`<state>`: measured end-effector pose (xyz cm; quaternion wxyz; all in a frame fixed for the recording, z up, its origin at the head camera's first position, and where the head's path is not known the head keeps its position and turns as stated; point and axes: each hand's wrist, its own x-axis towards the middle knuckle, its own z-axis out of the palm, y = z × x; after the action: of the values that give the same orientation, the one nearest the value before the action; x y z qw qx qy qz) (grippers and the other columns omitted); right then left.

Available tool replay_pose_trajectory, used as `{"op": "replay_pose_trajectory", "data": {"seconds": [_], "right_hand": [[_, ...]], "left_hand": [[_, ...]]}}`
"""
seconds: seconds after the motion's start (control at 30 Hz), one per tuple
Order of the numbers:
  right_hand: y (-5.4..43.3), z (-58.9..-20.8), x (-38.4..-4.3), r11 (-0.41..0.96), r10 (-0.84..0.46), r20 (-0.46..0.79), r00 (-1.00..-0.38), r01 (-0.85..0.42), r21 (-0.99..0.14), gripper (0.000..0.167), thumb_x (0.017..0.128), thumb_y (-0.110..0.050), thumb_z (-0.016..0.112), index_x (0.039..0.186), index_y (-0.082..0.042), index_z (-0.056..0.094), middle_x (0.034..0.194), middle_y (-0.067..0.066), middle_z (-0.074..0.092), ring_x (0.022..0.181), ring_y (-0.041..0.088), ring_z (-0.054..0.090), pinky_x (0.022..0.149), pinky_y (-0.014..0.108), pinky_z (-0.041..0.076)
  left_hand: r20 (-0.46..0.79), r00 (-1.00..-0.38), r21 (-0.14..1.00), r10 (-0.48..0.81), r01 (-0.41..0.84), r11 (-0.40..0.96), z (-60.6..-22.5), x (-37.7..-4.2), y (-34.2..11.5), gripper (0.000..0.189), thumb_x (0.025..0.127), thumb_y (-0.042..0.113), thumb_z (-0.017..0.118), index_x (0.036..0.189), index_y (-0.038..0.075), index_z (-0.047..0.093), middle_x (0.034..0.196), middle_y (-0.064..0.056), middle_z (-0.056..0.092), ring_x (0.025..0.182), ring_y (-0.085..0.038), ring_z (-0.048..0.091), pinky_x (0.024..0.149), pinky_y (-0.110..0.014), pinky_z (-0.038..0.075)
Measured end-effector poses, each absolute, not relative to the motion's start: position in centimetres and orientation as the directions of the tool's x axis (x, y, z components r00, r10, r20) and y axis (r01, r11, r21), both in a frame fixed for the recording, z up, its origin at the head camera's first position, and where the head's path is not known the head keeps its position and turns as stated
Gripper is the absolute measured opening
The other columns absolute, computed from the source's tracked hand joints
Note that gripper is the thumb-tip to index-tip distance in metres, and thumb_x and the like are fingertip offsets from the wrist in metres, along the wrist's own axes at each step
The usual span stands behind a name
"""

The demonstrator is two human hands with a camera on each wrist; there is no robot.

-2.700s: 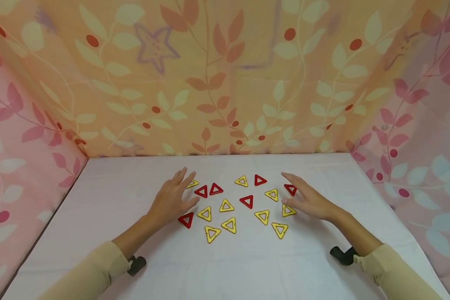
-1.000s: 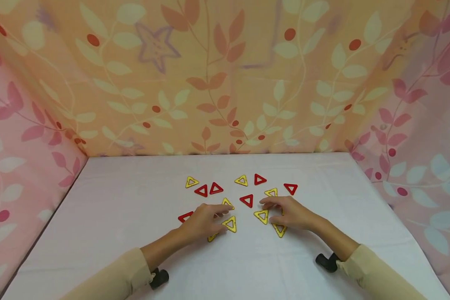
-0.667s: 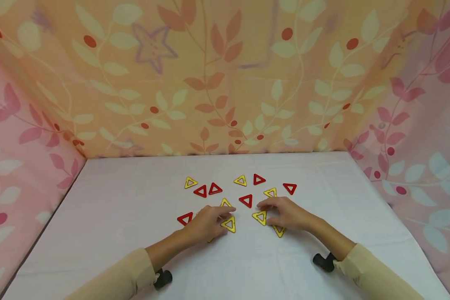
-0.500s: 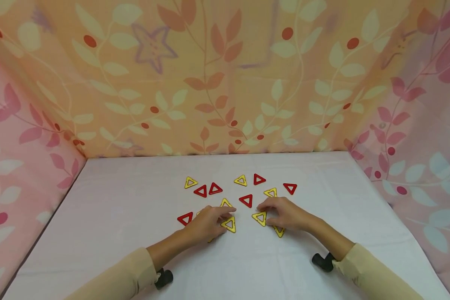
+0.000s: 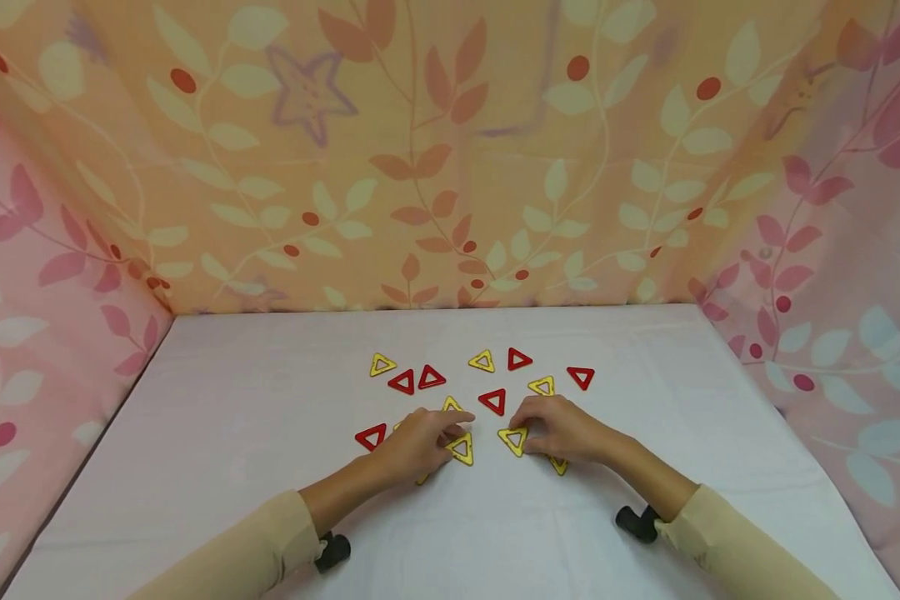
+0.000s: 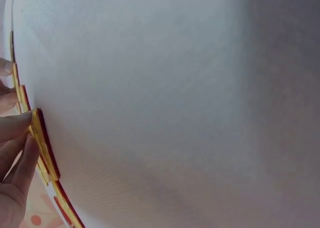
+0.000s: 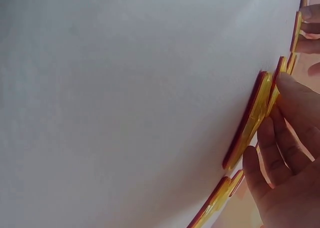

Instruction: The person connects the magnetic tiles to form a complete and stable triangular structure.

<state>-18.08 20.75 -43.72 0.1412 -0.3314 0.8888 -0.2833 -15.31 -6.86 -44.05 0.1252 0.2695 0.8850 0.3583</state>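
Note:
In the head view, my left hand [image 5: 412,450] pinches a yellow triangular frame tile [image 5: 470,450] by its near left edge, index finger pointing out. A short gap to the right, my right hand [image 5: 566,429] grips another yellow triangle [image 5: 513,431] between thumb and fingers. Thumb and fingertips meet the tile [image 6: 41,133] at its edge in the left wrist view. In the right wrist view, the right thumb lies on its tile [image 7: 276,90], and red shows under the yellow. Other yellow triangles [image 5: 558,467] are partly covered by the hands.
Behind the hands lie several red triangles [image 5: 492,402] and yellow triangles [image 5: 482,361]. One red triangle [image 5: 371,437] is left of the left wrist. All lie on a white cloth-covered table [image 5: 232,392], with patterned curtains [image 5: 420,167] at the back and sides.
Both hands have come inward from the outer sides to the near yellow triangles. In the last half second the right hand has slid its triangle slightly left and nearer; the left hand has barely moved.

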Motion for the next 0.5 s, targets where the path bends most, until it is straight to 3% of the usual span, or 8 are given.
{"op": "replay_pose_trajectory", "data": {"seconds": [0.5], "right_hand": [[19.0,-43.5,-17.8,0.677,-0.632,-0.055,-0.773,-0.515,-0.526,0.023,0.08,-0.02,0.084,0.1,-0.017,0.074,0.095,-0.011,0.068,0.089,0.009,0.06,0.083,0.033,0.052]], "left_hand": [[-0.043,-0.817,0.735,0.575,0.364,0.572,-44.2,-15.7,-6.5,0.056,0.087,0.001,0.075,0.139,0.01,0.058,0.117,-0.002,0.072,0.107,-0.012,0.066,0.085,-0.019,0.052]]}}
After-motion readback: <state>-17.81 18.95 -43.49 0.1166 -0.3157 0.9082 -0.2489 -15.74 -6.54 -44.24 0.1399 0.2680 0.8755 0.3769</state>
